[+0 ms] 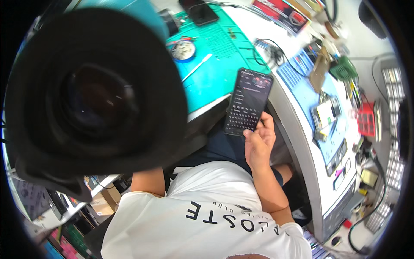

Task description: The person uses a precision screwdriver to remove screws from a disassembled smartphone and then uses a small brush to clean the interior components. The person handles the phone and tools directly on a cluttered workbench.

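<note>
My right hand (pixel 260 146) is closed around the lower end of a black smartphone (pixel 255 82), with the thumb at the bottom of its screen. The screen is lit, with a dark page above and an on-screen keyboard below. This phone is held over my lap, at the front edge of the desk. Of my left arm (pixel 148 181) only a bare part near the sleeve shows. A large black eyecup (pixel 161 90) covers the view beyond it, so my left hand is hidden.
A green work mat (pixel 202 88) carries a round blue-rimmed tin (pixel 184 51), a white stick (pixel 196 68) and a dark phone (pixel 202 14). To the right, a blue mat (pixel 297 88) holds opened device parts (pixel 325 113). Cables (pixel 280 49) and a red basket (pixel 366 120) are farther right.
</note>
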Motion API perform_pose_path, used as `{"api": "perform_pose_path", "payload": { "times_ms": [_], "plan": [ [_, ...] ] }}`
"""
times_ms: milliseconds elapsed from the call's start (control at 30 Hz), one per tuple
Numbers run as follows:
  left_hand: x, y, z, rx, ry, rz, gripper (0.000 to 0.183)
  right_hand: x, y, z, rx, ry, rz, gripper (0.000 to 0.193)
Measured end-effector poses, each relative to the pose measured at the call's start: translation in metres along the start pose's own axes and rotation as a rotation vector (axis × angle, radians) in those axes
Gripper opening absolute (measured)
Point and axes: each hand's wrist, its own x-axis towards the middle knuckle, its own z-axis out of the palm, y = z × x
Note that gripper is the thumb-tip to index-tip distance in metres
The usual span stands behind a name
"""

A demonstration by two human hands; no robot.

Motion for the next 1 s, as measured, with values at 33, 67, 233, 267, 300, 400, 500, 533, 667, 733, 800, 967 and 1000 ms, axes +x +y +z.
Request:
{"api": "perform_pose_path", "payload": {
  "times_ms": [33, 67, 233, 267, 300, 400, 500, 533, 667, 733, 800, 967, 1000],
  "plan": [
    [0.015, 0.001, 0.003, 0.051, -0.068, 0.039, 0.038, 0.006, 0.005, 0.004, 0.008, 0.029, -0.033, 0.058],
    [0.009, 0.013, 0.001, 0.088, -0.176, 0.02, 0.026, 0.012, 0.008, 0.007, 0.017, 0.059, -0.065, 0.058],
    [-0.004, 0.055, -0.003, 0.177, -0.308, -0.167, 0.034, -0.029, -0.02, -0.014, 0.005, 0.046, 0.004, 0.057],
    [-0.001, 0.065, 0.0, 0.155, -0.315, -0.23, 0.033, -0.026, -0.023, -0.014, 0.0, 0.041, -0.008, 0.057],
    [0.002, 0.076, 0.0, 0.135, -0.334, -0.293, 0.032, -0.028, -0.023, -0.014, -0.001, 0.047, -0.015, 0.057],
    [0.007, 0.11, -0.007, 0.006, -0.492, -0.291, 0.025, -0.034, -0.026, -0.018, 0.005, 0.059, -0.014, 0.058],
    [-0.011, 0.118, 0.015, -0.354, -0.493, -0.203, 0.037, -0.037, -0.031, -0.015, 0.014, 0.076, -0.051, 0.057],
    [-0.019, 0.121, 0.028, -0.537, -0.52, -0.235, 0.043, -0.036, -0.034, -0.017, 0.0, 0.059, -0.057, 0.059],
    [-0.046, 0.146, 0.048, -1.325, -0.737, -0.533, 0.076, -0.041, -0.035, -0.015, 0.001, 0.042, -0.085, 0.065],
    [-0.056, 0.156, 0.054, -1.442, -0.787, -0.545, 0.085, -0.044, -0.034, -0.016, -0.019, 0.034, -0.09, 0.064],
    [-0.06, 0.164, 0.056, -1.514, -0.828, -0.559, 0.091, -0.046, -0.034, -0.017, -0.035, 0.033, -0.09, 0.062],
    [-0.068, 0.175, 0.062, -1.561, -0.784, -0.602, 0.079, -0.048, -0.032, -0.018, -0.134, 0.079, -0.086, 0.059],
    [-0.069, 0.176, 0.062, -1.555, -0.775, -0.611, 0.076, -0.048, -0.032, -0.018, -0.129, 0.079, -0.094, 0.059]
  ]
}}
